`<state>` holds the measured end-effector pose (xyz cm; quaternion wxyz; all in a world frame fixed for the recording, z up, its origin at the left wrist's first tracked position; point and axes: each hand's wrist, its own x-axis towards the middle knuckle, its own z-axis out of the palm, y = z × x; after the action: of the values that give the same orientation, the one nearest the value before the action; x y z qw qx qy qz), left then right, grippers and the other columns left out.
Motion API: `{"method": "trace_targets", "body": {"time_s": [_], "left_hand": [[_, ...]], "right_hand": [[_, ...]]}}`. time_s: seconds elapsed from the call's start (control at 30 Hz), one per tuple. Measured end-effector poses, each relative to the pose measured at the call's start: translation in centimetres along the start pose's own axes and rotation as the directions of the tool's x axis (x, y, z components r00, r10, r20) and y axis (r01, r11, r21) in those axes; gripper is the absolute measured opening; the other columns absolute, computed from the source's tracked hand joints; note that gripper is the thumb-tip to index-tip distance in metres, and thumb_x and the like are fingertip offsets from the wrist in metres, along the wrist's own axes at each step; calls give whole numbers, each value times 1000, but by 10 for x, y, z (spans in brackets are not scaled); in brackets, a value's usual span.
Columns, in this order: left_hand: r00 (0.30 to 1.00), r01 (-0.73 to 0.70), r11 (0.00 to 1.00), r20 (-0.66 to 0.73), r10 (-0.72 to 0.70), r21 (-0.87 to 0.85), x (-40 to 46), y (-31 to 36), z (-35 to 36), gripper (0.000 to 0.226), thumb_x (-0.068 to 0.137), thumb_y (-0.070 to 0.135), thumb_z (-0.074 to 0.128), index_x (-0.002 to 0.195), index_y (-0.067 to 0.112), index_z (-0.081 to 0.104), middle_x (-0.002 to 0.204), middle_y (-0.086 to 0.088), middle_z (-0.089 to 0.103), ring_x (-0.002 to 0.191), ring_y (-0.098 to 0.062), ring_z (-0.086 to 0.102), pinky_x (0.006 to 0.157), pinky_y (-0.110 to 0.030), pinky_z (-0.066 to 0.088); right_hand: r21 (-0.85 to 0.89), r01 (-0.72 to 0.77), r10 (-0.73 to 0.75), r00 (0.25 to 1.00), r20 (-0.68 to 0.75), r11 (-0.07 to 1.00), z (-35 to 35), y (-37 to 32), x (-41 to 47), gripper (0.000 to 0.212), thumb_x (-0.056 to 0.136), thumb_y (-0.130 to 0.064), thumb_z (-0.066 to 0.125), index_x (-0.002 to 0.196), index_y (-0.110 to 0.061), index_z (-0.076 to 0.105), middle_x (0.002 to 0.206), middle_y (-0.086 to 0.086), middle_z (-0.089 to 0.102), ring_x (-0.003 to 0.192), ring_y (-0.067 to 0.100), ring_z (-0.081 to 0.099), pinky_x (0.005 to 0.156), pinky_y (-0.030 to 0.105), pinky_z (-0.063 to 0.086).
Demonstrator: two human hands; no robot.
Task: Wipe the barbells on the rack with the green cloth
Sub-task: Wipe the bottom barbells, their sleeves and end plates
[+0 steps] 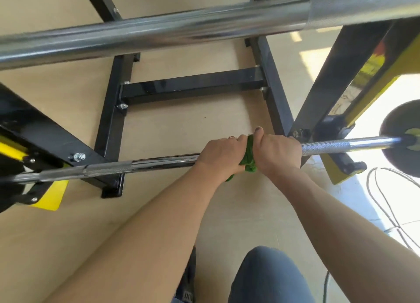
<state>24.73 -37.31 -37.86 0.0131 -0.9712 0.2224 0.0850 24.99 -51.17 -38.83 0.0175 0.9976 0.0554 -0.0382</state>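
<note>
Two hands are wrapped around the lower barbell [163,160], side by side and touching in the middle of the head view. Left hand [221,155] curls its fingers over the shiny bar and squeezes it. Right hand [276,151] curls over the bar too, with its thumb sticking up. Between the hands sits the green cloth [248,156], bunched up around the bar, and both hands grip it; a bit of cloth pokes out below the left hand. This barbell lies low on the black and yellow rack [327,93] and runs from the left edge across to the right. It has rough gray grip parts near the left side and just past the right hand. At its right end is a round black weight plate [396,126]. A much bigger barbell [159,32] lies higher on the rack, close to the camera, and crosses the whole top of the picture; it looks a little blurry. Under the bars, the black base bars of the rack [193,83] rest on a tan floor [181,125]. Thin cables [381,200] loop on the bright floor at the right. At the bottom you can see a knee in blue jeans [266,277] and a dark shoe [189,277].
</note>
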Motion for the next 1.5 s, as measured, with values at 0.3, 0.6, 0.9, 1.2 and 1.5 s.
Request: {"method": "trace_targets", "body": {"time_s": [0.3,0.6,0.9,1.2,1.5], "left_hand": [[880,-50,979,-456,136,197,-9,0,32,7,78,8,52,82,11,49,66,-5,53,53,-24,50,52,-34,29],[927,-37,990,-365,84,133,-8,-5,27,56,54,45,92,85,15,56,65,-1,61,51,-20,59,50,-27,24],[989,-67,997,-135,60,-43,-14,-28,14,40,84,42,67,94,16,37,68,3,37,66,-28,49,56,-32,30],[987,41,998,-157,-32,56,-105,-145,25,43,88,48,64,110,18,42,82,3,46,68,-21,48,55,-32,33],[984,100,994,-156,-91,49,-149,-203,35,45,85,46,69,108,21,39,87,3,52,74,-20,55,56,-32,41]], "right_hand": [[-17,-18,19,999,29,1000,-4,-1,-1,34,101,-17,28,127,-15,50,58,-5,31,58,25,39,62,33,28],[-96,-115,114,993,-12,989,-2,-8,-5,27,96,-13,33,119,-11,48,60,-5,35,54,24,41,51,28,24],[29,-209,211,965,-157,978,9,-12,-5,25,96,-9,24,82,-8,44,54,1,28,58,26,42,55,30,28],[-97,-263,241,951,-193,960,-6,-55,-20,27,95,-16,31,109,-13,54,93,13,69,88,38,64,95,48,41],[90,110,-93,981,-172,990,6,-222,-27,36,103,-28,19,102,-21,55,78,-2,55,79,27,50,76,39,30]]}}
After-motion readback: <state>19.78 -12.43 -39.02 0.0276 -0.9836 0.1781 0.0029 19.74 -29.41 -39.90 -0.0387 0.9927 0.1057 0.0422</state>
